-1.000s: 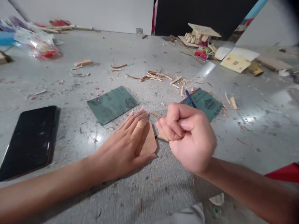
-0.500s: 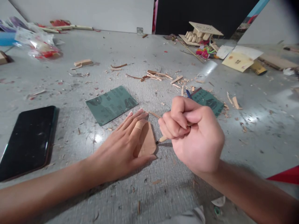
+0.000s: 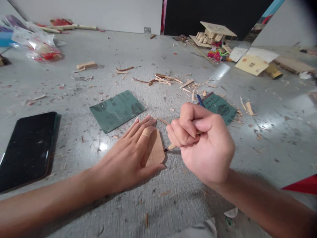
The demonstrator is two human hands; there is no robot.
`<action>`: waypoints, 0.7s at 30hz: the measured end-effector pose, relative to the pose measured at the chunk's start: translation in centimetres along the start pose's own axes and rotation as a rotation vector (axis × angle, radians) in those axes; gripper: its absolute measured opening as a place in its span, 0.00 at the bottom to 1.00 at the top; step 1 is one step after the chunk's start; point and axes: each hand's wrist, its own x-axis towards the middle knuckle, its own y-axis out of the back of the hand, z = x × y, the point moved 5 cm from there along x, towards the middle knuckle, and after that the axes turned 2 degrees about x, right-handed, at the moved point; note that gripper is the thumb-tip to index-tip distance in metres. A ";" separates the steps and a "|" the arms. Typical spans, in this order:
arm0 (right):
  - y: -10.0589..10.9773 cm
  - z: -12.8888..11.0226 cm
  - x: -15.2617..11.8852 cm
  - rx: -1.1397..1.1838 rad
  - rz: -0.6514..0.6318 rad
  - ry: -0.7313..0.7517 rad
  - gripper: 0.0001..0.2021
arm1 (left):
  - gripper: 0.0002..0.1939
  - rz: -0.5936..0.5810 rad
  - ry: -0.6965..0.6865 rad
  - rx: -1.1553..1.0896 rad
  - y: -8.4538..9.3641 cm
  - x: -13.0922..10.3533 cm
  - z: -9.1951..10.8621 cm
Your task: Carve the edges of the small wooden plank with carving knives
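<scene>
Left hand [image 3: 131,152] flat on the small wooden piece [image 3: 156,149], fingers stretched out, thumb along its near edge. Grip on this side unfurled, pressing down rather than clasping. A tan strip [image 3: 147,132] wraps one finger.

Wooden piece lies flat on the bench [image 3: 119,211], partly under the left palm and fingers; its right portion is exposed, corners cut or rounded.

Right hand [image 3: 206,142] curled into a fist just right of the piece. Grip closed around a slim tool [image 3: 171,147], most of it hidden in the fingers; a pale shaft with a dark tip pokes out at the piece's right edge. Cannot tell whether tip and wood touch.

Beyond the left fingertips, a green printed sheet [image 3: 117,111]. A second green sheet [image 3: 221,108] sits behind the right fist, partly covered. A blue stick [image 3: 200,100] shows at that sheet's left side, lower end hidden by the fist.

Dark phone [image 3: 29,145] at far left. Wood strips [image 3: 165,79] and shavings scattered farther back. Small wooden model [image 3: 215,33] at back right; clear plastic bag [image 3: 39,46] at back left.
</scene>
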 end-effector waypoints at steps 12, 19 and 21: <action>-0.7 -0.6 0.2 -0.196 -0.049 0.081 0.10 | 0.43 0.023 0.000 -0.029 0.2 -0.2 0.0; -1.8 -1.0 0.1 -0.132 -0.189 0.058 0.11 | 0.39 0.005 0.011 -0.030 0.2 0.0 0.0; -1.7 -0.8 0.0 -0.081 -0.228 -0.022 0.11 | 0.35 -0.008 0.015 -0.030 0.2 0.0 0.0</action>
